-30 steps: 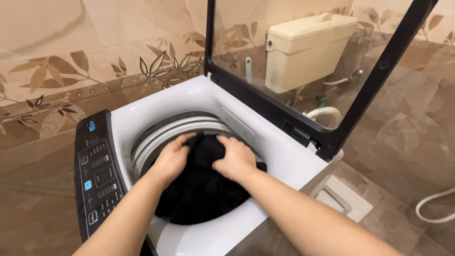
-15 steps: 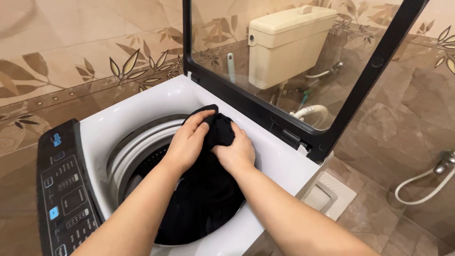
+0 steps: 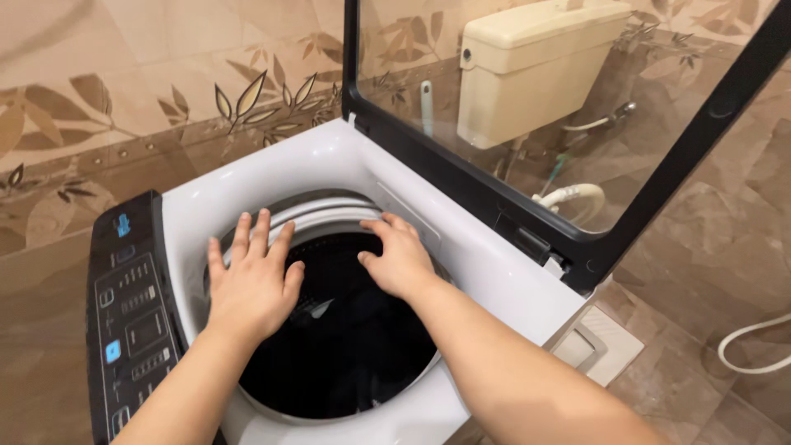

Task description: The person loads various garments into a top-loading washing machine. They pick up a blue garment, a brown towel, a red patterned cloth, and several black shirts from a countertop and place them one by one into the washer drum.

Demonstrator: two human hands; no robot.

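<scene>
A white top-loading washing machine [image 3: 321, 169] stands below me with its glass lid [image 3: 527, 124] raised. My left hand [image 3: 251, 280] hovers over the left rim of the drum, fingers spread, holding nothing. My right hand [image 3: 398, 257] hangs over the far side of the drum opening, fingers loosely apart and empty. A black garment [image 3: 346, 330] lies down inside the dark drum, below both hands.
A black control panel [image 3: 136, 317] runs along the machine's left side. Behind the lid are a cream toilet cistern [image 3: 535, 70] and a white hose [image 3: 573, 198]. Brown tiled wall at left, tiled floor at right with another white hose [image 3: 754, 346].
Both hands gripped the black garment and lifted it above the drum; now they have let go, the garment lies inside the drum, and the hands are spread apart over the opening.
</scene>
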